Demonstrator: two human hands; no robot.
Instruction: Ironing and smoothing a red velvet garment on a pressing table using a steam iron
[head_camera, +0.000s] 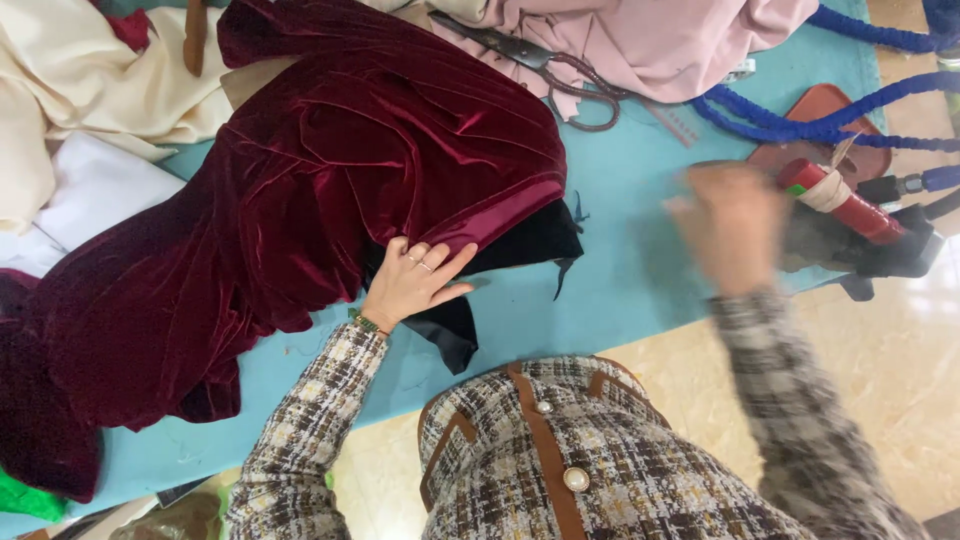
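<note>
Velvet, deep burgundy, lies heaped over the turquoise table (620, 250); we mark the burgundy velvet cloth (330, 180) as the piece in hand, with a black fabric layer (520, 250) showing beneath its lower edge. Our left hand (415, 285) rests flat at that edge, fingers spread and pressing on the seam where velvet meets black, pinching nothing. Our right hand (730, 225) is blurred above the table's right side, just beside an iron with a red handle (850, 215); we cannot tell whether it is spread or pressed together. Scissors (560, 70) lie farther up, against a pink cloth (660, 35). Cream fabric (70, 80) sits at the far left, and blue cords (820, 115) loop around the iron's stand.

Step, as we judge it: holding the hem steady while the other hand goes toward the iron. The next move seems to call for a firm hold on the handle and the left fingers kept out of its path.
</note>
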